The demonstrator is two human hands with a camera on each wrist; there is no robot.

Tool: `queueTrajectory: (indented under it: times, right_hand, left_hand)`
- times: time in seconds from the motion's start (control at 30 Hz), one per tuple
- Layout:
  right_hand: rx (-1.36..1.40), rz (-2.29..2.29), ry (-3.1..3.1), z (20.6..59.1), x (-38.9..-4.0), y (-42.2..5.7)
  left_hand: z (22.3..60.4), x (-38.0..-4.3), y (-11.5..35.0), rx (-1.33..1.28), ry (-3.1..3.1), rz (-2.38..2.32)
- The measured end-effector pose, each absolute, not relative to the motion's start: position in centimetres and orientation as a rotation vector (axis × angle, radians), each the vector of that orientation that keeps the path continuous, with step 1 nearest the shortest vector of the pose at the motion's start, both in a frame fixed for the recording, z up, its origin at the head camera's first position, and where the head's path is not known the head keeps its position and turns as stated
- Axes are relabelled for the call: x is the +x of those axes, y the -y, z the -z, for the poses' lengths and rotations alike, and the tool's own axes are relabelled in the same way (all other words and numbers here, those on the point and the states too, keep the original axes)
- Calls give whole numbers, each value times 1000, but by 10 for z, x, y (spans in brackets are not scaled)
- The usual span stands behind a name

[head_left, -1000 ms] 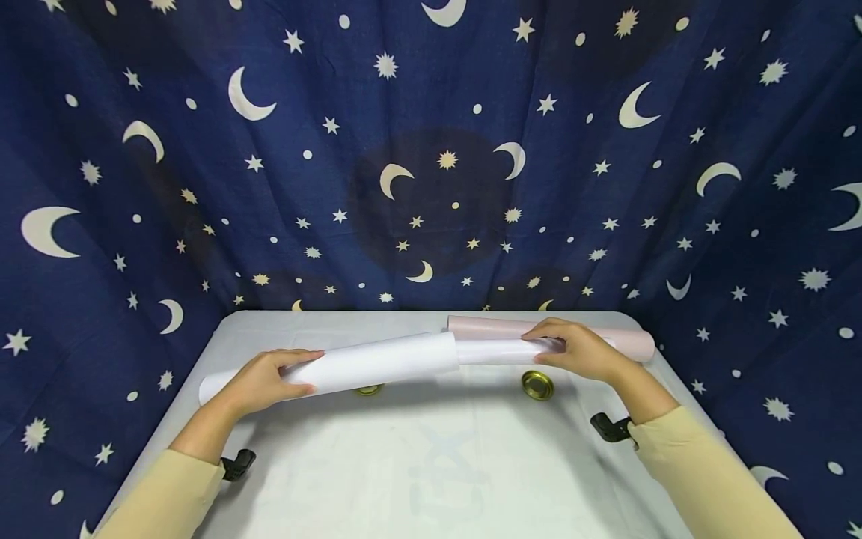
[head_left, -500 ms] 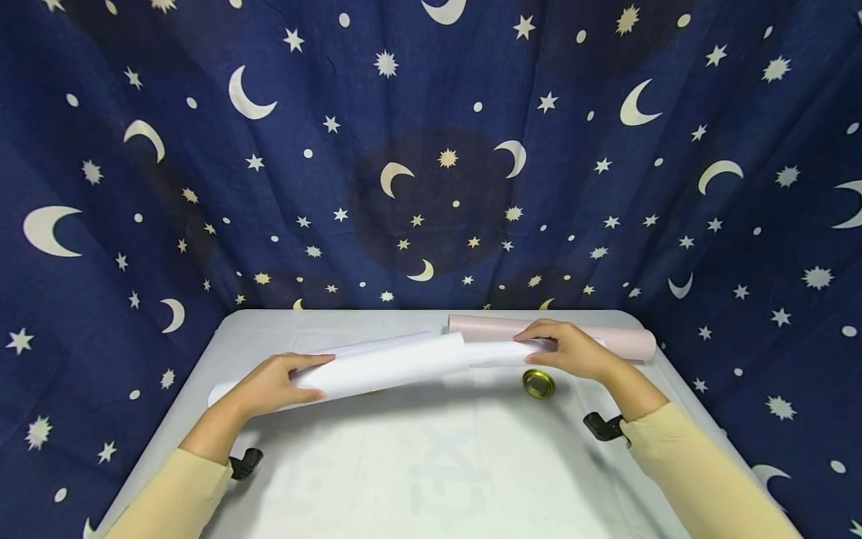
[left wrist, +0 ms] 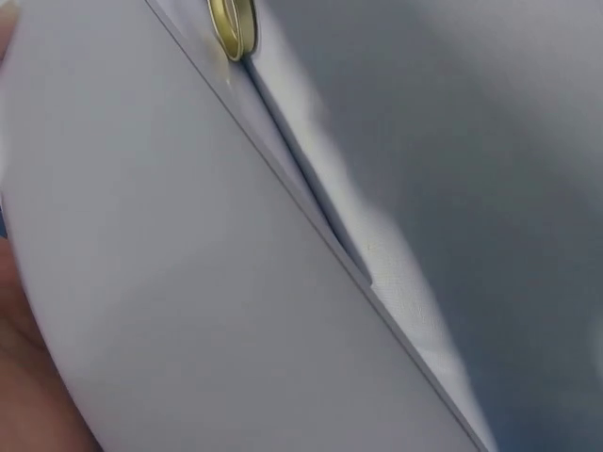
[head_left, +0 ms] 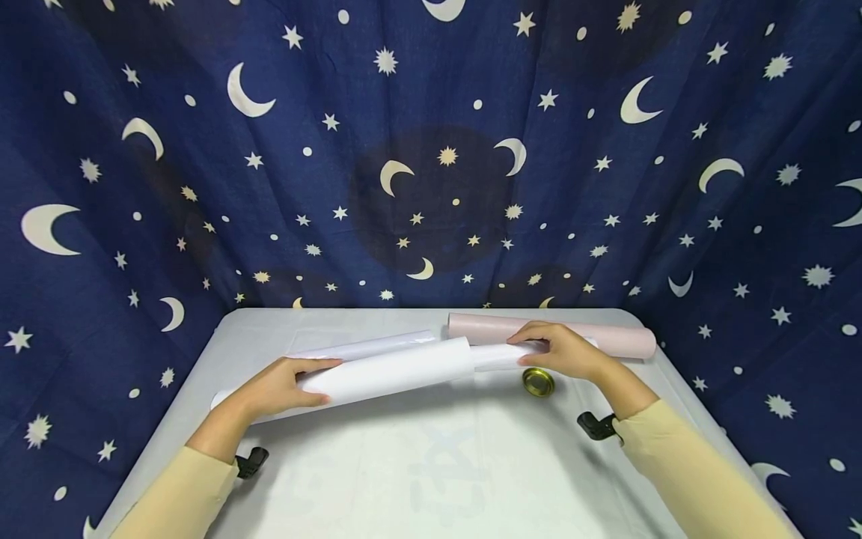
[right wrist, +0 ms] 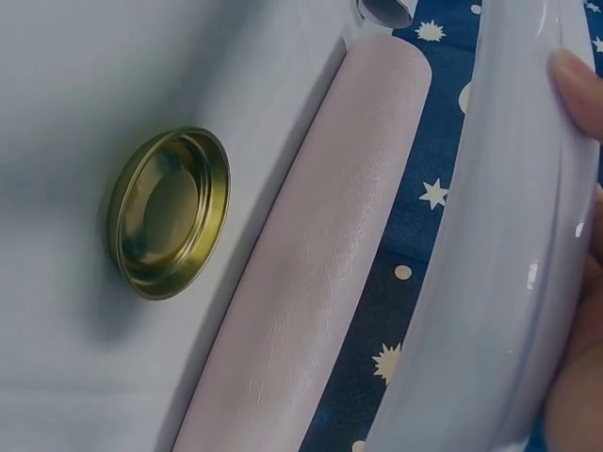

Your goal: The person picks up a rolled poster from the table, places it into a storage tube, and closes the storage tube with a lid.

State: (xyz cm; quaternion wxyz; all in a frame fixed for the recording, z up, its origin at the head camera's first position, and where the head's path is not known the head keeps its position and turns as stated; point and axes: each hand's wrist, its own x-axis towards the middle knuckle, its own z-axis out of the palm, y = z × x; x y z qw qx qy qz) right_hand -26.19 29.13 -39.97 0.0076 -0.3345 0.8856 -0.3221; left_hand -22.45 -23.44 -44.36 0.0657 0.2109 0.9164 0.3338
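My left hand [head_left: 286, 388] grips a matte white paper roll [head_left: 397, 372] from above, thumb on its near side and fingers on the far side. The roll is held up off the table, slanting upward to the right. Out of its right end comes a narrower glossy white roll [head_left: 494, 357], whose inner part is hidden. My right hand [head_left: 562, 352] holds that glossy roll, also seen as a shiny curved sheet [right wrist: 499, 226] in the right wrist view. A loose paper edge [left wrist: 311, 221] runs along the matte roll in the left wrist view.
Another whitish roll [head_left: 367, 346] lies behind the matte one. A pink roll [head_left: 626, 342] lies at the back right. A round gold lid [head_left: 538, 382] stands on the white-covered table [head_left: 404, 479]; another gold lid [left wrist: 234, 28] shows in the left wrist view. A starry curtain [head_left: 431, 150] hangs behind.
My hands have come slightly closer together, and less of the glossy roll shows between them. The matte roll has shifted right, uncovering the roll behind and hiding one gold lid in the head view.
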Motion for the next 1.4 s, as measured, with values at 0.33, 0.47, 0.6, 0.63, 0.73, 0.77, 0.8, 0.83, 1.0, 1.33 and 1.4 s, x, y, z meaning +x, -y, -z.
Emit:
queueTrajectory:
  times: [0.33, 0.47, 0.6, 0.63, 0.73, 0.77, 0.8, 0.83, 1.0, 1.33, 1.4]
  right_hand:
    - [-1079, 984, -2783, 401, -266, -283]
    - [-1087, 977, -2788, 403, -269, -278]
    - [-1086, 960, -2789, 404, -270, -271]
    - [-1085, 955, -2791, 404, -271, -269]
    - [-1092, 929, -2811, 405, -272, -264]
    - [-1098, 922, -2817, 405, -272, -263]
    - [-1102, 913, -2819, 405, -272, -261]
    - [-1113, 898, -2826, 405, -272, -259]
    - [-1141, 806, -2831, 402, -269, -251]
    - [-1161, 813, -2872, 394, -265, -264]
    - [-1118, 880, -2861, 390, -265, -273]
  left_hand:
    - [447, -227, 233, 651, -2781, -1012]
    - [448, -228, 232, 641, -2805, -986]
    - [448, -228, 230, 644, -2806, -1000]
    - [448, -228, 230, 646, -2805, -1007]
    - [448, -229, 229, 646, -2808, -1015]
    - [449, -229, 228, 638, -2805, -1021]
    - [449, -230, 228, 631, -2804, -1023]
    - [449, -230, 227, 621, -2803, -1027]
    - [449, -230, 225, 596, -2808, -1031]
    - [449, -228, 226, 588, -2821, -1018]
    - [449, -228, 226, 593, -2830, -1008]
